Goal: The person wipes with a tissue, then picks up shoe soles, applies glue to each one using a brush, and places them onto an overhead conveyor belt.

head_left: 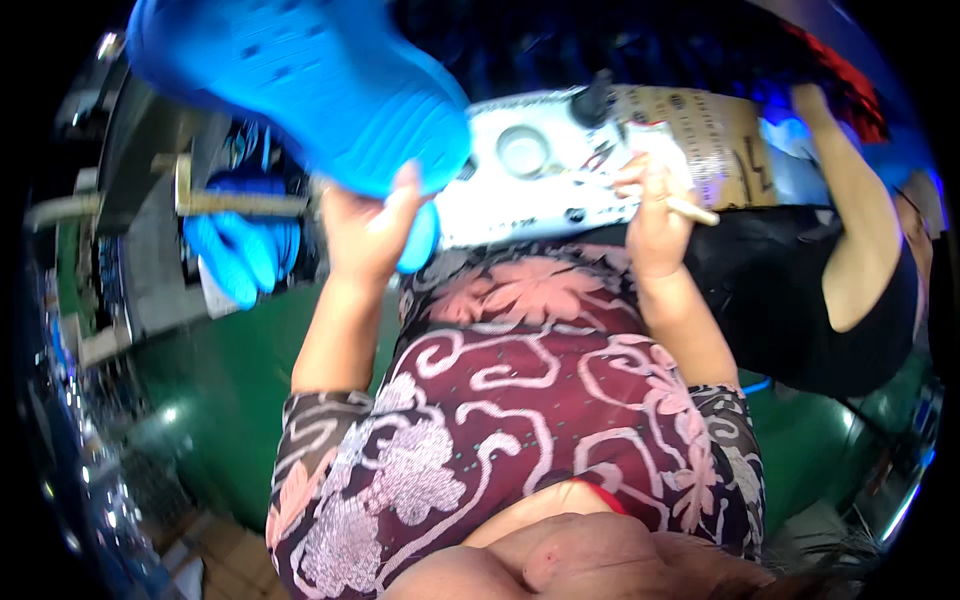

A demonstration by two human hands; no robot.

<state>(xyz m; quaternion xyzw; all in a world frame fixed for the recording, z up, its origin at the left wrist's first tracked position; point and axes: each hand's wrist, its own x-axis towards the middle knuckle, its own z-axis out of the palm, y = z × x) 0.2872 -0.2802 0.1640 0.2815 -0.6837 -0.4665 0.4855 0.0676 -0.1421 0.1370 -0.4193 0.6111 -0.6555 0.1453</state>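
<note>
My left hand (365, 225) is closed on the end of a bright blue foam shoe sole (350, 110), thumb pressed on its face. The sole is raised toward the upper left, with grooves at the held end and small holes farther up. Under that hand, another rounded blue piece (420, 240) shows; whether it joins the sole I cannot tell. My right hand (660, 215) grips a thin tool with a pale handle (695, 212); its working end is hidden or blurred. Below the right fingers lies a white-covered work surface (480, 205) bearing a round pale dish (523, 150).
A dark upright object (592, 100) stands at the work surface's far edge. Printed cardboard (730, 140) lies to the right. Several blue soles (240, 255) rest at the left beside a frame corner (240, 203). A co-worker's bare arm (855, 220) is close by on the right.
</note>
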